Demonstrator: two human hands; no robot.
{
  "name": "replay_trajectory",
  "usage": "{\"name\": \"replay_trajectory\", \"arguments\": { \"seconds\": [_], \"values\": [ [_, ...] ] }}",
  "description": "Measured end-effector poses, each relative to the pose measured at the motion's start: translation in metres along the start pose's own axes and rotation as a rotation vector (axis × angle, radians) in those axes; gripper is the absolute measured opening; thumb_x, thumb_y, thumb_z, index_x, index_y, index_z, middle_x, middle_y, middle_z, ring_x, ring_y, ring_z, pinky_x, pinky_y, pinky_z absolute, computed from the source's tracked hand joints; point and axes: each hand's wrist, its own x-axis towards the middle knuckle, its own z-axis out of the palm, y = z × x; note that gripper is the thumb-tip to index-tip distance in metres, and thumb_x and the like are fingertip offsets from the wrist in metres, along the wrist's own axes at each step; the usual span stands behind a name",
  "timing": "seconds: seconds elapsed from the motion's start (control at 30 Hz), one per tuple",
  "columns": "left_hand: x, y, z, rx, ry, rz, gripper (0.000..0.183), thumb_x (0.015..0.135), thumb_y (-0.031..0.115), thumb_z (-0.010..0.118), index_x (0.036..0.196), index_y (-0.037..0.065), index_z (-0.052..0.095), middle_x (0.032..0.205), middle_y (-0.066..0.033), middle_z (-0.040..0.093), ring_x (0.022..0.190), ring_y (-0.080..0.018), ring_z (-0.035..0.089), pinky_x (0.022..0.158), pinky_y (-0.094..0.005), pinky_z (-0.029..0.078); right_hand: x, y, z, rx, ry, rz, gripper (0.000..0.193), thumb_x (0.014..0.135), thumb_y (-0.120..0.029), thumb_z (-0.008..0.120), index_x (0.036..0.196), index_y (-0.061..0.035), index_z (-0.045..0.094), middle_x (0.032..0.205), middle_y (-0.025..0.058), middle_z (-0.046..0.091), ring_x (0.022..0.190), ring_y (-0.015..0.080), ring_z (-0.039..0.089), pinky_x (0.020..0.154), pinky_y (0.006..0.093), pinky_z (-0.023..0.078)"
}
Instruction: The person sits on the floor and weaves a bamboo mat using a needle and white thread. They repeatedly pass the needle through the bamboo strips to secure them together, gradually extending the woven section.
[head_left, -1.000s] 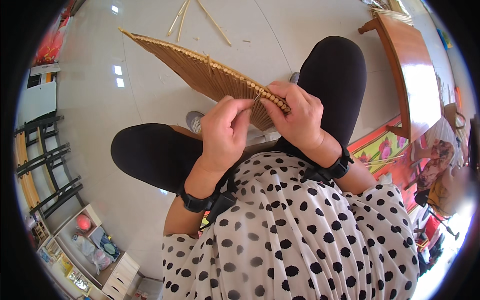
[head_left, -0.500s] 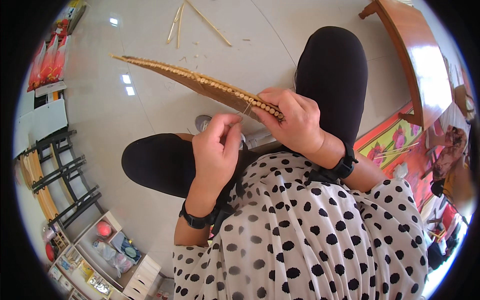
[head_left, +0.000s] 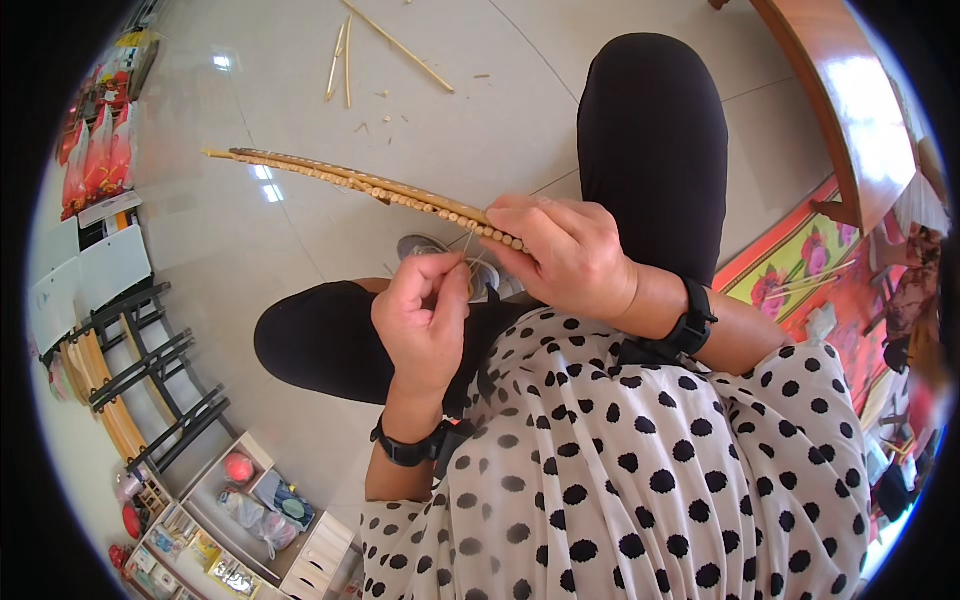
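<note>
A mat of straw-coloured stalks (head_left: 350, 183) is held up edge-on before me, its row of round cut ends facing me. Over its right end my right hand (head_left: 565, 250) is closed, thumb on the near side and fingers across the top. A thin pale thread (head_left: 468, 243) runs down from between the stalk ends. Below the mat, my left hand (head_left: 425, 315) pinches that thread between thumb and forefinger; its other fingers are curled in. The mat's broad faces barely show from this angle.
Loose stalks (head_left: 400, 45) and small scraps lie on the tiled floor ahead. A wooden table (head_left: 835, 110) stands at the right, above a flowered red mat (head_left: 790, 265). At the left are a black metal frame (head_left: 160, 380) and an open drawer unit (head_left: 225, 520). My knees flank the work.
The mat has tilted flatter, so its underside no longer shows, and its far left end sits lower. Both hands have shifted slightly left, the left one also down.
</note>
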Motion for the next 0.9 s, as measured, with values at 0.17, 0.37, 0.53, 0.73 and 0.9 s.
{"name": "replay_trajectory", "arguments": {
  "seconds": [0.17,0.37,0.53,0.73,0.9],
  "values": [
    [0.001,-0.001,-0.004,-0.003,-0.004,0.013,0.005,0.098,-0.004,0.061,0.101,-0.005,0.064,0.071,-0.0009,0.061,0.056,-0.0035,0.05,0.051,-0.0191,0.036,0.001,-0.005,0.004,0.003,-0.006,-0.001,0.028,0.077,-0.007,0.085,0.097,-0.002,0.066,0.091,0.0087,0.073,0.063,0.0209,0.068,0.052,0.0292,0.053],
    [0.005,0.008,0.001,-0.08,0.014,-0.036,0.002,0.099,-0.002,0.061,0.098,-0.003,0.061,0.07,-0.0021,0.061,0.054,-0.0051,0.05,0.051,-0.0195,0.037,0.003,-0.01,0.003,0.021,-0.041,-0.042,0.029,0.076,-0.006,0.084,0.098,-0.0003,0.066,0.096,0.0104,0.073,0.066,0.0216,0.07,0.054,0.0302,0.056],
    [0.004,0.007,0.0,-0.244,0.008,-0.112,0.008,0.099,-0.002,0.062,0.096,-0.001,0.055,0.071,-0.0038,0.061,0.057,-0.0056,0.053,0.053,-0.0205,0.041,0.005,-0.012,0.002,0.076,-0.06,-0.07,0.03,0.074,-0.003,0.083,0.1,0.002,0.067,0.097,0.0136,0.072,0.071,0.0247,0.071,0.059,0.0314,0.059],
    [0.004,0.009,-0.009,-0.259,0.0,-0.133,0.01,0.1,-0.001,0.061,0.095,0.001,0.053,0.074,-0.0052,0.063,0.058,-0.0074,0.055,0.054,-0.0209,0.044,0.006,-0.016,0.004,0.11,-0.073,-0.094,0.032,0.073,0.001,0.081,0.101,0.0035,0.066,0.098,0.0151,0.071,0.075,0.0278,0.072,0.062,0.0331,0.061],
    [-0.004,0.002,-0.015,-0.301,-0.017,-0.143,0.01,0.101,-0.001,0.059,0.101,0.001,0.05,0.08,-0.0078,0.065,0.06,-0.0095,0.058,0.055,-0.0215,0.046,-0.001,-0.019,0.005,0.109,-0.081,-0.156,0.032,0.073,0.001,0.079,0.101,0.0046,0.065,0.099,0.0154,0.07,0.079,0.0283,0.073,0.065,0.0339,0.062]
  ]
}}
